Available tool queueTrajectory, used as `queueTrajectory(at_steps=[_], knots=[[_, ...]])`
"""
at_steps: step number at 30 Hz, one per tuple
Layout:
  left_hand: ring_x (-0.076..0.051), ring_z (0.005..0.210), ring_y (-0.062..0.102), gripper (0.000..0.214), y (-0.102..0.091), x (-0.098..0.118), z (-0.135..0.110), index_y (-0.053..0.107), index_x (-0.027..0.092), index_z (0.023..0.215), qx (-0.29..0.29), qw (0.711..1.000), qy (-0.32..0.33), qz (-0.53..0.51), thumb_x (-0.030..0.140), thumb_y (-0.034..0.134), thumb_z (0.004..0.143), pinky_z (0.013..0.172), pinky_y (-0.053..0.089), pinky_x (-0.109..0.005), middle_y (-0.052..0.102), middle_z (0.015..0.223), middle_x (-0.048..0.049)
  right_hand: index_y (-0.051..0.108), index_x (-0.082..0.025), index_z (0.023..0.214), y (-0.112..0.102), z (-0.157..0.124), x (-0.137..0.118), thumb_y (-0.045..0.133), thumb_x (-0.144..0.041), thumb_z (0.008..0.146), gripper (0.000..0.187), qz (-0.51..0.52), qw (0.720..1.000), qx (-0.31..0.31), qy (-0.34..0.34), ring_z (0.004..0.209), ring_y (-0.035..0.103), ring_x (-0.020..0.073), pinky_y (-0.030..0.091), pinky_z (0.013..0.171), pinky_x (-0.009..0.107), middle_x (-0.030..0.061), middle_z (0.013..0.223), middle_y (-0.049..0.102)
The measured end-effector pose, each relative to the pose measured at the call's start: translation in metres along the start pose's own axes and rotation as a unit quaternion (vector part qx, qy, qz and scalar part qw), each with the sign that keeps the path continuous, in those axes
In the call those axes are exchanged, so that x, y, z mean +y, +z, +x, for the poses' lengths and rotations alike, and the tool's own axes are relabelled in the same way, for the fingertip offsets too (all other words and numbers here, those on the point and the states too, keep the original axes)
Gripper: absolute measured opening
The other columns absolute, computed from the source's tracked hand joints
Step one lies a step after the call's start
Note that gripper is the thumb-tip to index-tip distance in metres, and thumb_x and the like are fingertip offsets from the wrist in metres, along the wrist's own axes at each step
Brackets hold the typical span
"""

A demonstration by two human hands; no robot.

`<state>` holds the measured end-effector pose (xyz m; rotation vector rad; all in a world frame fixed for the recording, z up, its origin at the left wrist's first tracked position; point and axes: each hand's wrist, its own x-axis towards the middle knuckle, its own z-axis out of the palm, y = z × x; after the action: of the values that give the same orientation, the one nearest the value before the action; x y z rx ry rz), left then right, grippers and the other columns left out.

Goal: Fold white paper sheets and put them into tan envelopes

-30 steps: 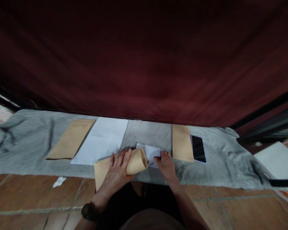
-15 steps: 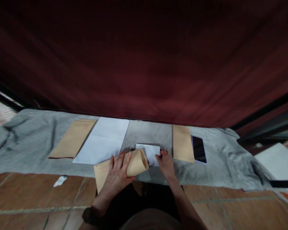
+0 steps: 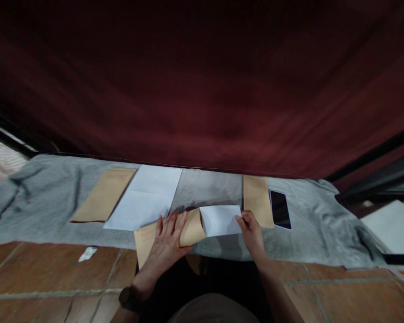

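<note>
My left hand (image 3: 166,240) lies curled over a brown paper envelope (image 3: 191,226) on the grey cloth (image 3: 37,202), holding its right end open. A folded white sheet (image 3: 220,220) sticks out of that open end to the right. My right hand (image 3: 252,231) pinches the right edge of this white sheet. Both hands rest near the front edge of the cloth.
A larger white sheet (image 3: 146,197) and another brown envelope (image 3: 104,195) lie to the left. A third brown envelope (image 3: 256,199) and a black phone (image 3: 280,208) lie to the right. A dark red curtain (image 3: 202,89) hangs behind. Brown floor tiles (image 3: 37,278) hold a paper scrap (image 3: 86,254).
My right hand has moved to the right with the folded white sheet, so more of the sheet shows outside the envelope's open end. My left hand has stayed on the envelope.
</note>
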<state>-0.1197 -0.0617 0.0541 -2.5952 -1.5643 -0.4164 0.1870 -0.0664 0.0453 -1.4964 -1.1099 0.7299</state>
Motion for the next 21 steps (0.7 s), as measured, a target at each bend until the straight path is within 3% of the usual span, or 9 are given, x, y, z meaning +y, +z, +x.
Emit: queueTrajectory(at_steps=[3,6,12,18,21], knots=[[-0.041,0.144,0.041,0.105,-0.002,0.000,0.001,0.025,0.014,0.158,0.000,1.000,0.014,0.004,0.044,0.078,0.073,0.120,0.022,-0.063,0.048,0.151,-0.0241,0.058,-0.023,0.082,-0.003,0.001,0.005,0.065,-0.055,0.086,0.033,-0.039,0.999,-0.031,-0.002,0.067,0.052,0.0159,0.042,0.066,0.027,-0.0029,0.072,0.055],[-0.041,0.143,0.042,0.106,-0.004,0.001,0.004,0.024,0.013,0.159,-0.002,1.000,0.024,0.006,0.043,0.079,0.072,0.120,0.022,-0.063,0.048,0.151,-0.0247,0.054,-0.024,0.073,-0.003,0.004,0.009,0.066,-0.056,0.084,0.035,-0.015,0.998,-0.056,0.017,0.062,0.049,0.0146,0.040,0.060,0.026,-0.0044,0.064,0.052],[-0.041,0.145,0.040,0.112,-0.003,0.014,0.018,0.024,0.015,0.160,-0.010,0.999,0.047,-0.014,0.045,0.081,0.069,0.122,0.019,-0.062,0.046,0.154,-0.0236,0.058,-0.024,0.071,0.022,-0.001,0.015,0.066,-0.052,0.079,0.030,0.034,0.994,-0.090,0.060,0.059,0.052,0.0156,0.041,0.056,0.026,-0.0029,0.063,0.058],[-0.040,0.148,0.036,0.109,-0.001,0.032,0.035,0.022,0.016,0.161,-0.015,0.997,0.070,-0.033,0.046,0.079,0.073,0.123,0.015,-0.062,0.043,0.157,-0.0212,0.071,-0.023,0.076,0.046,-0.012,0.010,0.063,-0.036,0.081,0.016,0.012,0.992,-0.118,0.038,0.086,0.066,0.0197,0.051,0.080,0.030,0.0035,0.091,0.072],[-0.039,0.148,0.035,0.107,-0.001,0.036,0.039,0.023,0.016,0.161,-0.017,0.995,0.084,-0.041,0.043,0.079,0.074,0.123,0.014,-0.062,0.043,0.157,-0.0209,0.074,-0.023,0.079,0.049,-0.013,0.010,0.057,-0.028,0.083,0.018,-0.019,0.989,-0.140,0.038,0.089,0.068,0.0195,0.052,0.083,0.031,0.0046,0.096,0.074]])
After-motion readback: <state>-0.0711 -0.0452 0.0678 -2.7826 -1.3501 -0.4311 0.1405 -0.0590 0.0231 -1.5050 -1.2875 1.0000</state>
